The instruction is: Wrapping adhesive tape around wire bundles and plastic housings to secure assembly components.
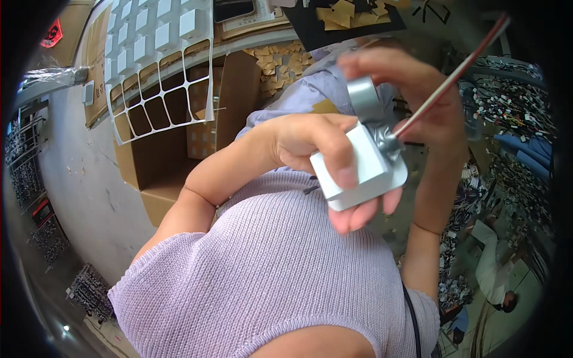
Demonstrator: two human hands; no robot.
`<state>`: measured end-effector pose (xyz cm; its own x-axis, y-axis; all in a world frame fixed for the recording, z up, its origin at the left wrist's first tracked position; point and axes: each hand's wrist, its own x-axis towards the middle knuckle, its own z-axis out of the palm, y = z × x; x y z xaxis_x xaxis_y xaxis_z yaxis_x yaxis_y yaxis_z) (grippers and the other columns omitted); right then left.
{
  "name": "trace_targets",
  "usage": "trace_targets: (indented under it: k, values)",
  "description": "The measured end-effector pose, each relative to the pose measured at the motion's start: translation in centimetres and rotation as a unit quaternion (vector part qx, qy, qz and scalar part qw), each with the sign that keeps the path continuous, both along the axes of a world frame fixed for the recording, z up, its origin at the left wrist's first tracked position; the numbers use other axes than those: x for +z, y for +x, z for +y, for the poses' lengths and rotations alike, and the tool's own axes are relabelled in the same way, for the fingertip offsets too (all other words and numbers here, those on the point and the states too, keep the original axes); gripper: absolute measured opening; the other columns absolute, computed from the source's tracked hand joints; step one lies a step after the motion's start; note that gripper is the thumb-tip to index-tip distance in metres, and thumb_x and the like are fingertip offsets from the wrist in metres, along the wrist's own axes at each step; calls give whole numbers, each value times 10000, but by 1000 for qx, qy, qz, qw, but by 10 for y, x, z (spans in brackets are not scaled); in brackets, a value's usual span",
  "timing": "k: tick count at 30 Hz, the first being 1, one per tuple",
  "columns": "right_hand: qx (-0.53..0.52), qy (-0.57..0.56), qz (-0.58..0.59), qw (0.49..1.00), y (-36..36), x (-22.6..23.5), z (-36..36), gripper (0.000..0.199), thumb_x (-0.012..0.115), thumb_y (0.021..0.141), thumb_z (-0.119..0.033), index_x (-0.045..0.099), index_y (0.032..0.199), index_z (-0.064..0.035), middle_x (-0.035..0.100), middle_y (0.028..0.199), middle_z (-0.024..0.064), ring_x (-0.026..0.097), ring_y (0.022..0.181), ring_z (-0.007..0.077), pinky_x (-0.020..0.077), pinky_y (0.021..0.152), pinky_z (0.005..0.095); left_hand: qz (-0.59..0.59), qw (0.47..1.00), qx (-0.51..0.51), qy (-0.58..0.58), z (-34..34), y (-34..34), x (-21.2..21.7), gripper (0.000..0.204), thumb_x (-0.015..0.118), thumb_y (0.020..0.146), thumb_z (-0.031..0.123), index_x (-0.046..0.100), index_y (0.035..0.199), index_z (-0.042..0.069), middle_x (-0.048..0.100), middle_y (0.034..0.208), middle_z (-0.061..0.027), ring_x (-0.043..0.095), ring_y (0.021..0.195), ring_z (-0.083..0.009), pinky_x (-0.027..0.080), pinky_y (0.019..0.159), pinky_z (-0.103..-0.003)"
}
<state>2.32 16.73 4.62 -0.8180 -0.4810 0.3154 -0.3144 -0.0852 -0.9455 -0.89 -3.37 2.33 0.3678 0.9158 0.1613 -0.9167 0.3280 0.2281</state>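
My left hand [322, 149] grips a white rectangular block [364, 164], thumb on top and fingers underneath. The block has a wider, rounded white base. Crumpled silver tape [389, 142] sits at its right end, where a red and white cable [450, 83] comes out and slants to the upper right. My right hand [418, 89], somewhat blurred, curls around a roll of silver tape [365, 98] just above the block. Its thumb is close to the taped cable end, and whether it touches the cable is unclear.
An open cardboard box [161, 167] stands to the left, partly under a frame-like white sheet [158, 98] carrying several white blocks. Tan paper pieces [277, 65] lie beyond my lap, with more on a black board [349, 33]. Bundled wires [504, 98] fill the right side. Another person [492, 262] is at lower right.
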Motion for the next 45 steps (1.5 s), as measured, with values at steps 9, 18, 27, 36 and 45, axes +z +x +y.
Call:
trace_targets:
  k: [9, 18, 27, 36, 45]
  values:
    - [95, 49, 139, 985, -24, 6, -10, 139, 617, 889, -141, 675, 983, -56, 583, 1155, 243, 594, 974, 238, 455, 722, 273, -86, 991, -23, 96, -5, 10, -5, 534, 588, 704, 168, 523, 1103, -180, 588, 748, -237, 615, 610, -279, 515, 511, -335]
    - [-31, 197, 176, 964, -15, 6, 2, 244, 568, 759, 64, 665, 946, -61, 504, 1262, 147, 541, 1034, 196, 418, 826, 286, 188, 957, 199, -93, -6, -11, -6, 395, 654, 711, 154, 594, 1011, -97, 625, 763, -158, 649, 639, -208, 551, 594, -308]
    - [-108, 325, 24, 939, 3, 24, 0, 274, 649, 712, -18, 620, 984, -28, 551, 1039, 75, 553, 939, 174, 435, 825, 279, 547, 748, 327, -185, -10, -23, -9, 335, 695, 691, 118, 625, 988, -19, 648, 814, -70, 630, 743, -116, 509, 676, -257]
    - [-201, 53, -333, 920, 31, 44, -42, 520, 683, 863, -257, 520, 1233, 69, 610, 1137, 136, 618, 977, 147, 490, 873, 289, 779, 251, 539, -199, -3, -9, -25, 499, 791, 646, 165, 587, 1088, 55, 644, 892, -131, 653, 794, -326, 526, 690, -362]
    - [11, -36, -36, 999, -22, -5, -20, 761, 853, 584, -528, 612, 1087, -10, 554, 1059, 121, 529, 953, 169, 409, 799, 259, 39, 996, 80, 14, -13, -4, -11, 488, 585, 724, 180, 548, 1079, -153, 649, 854, -266, 685, 700, -309, 594, 619, -354]
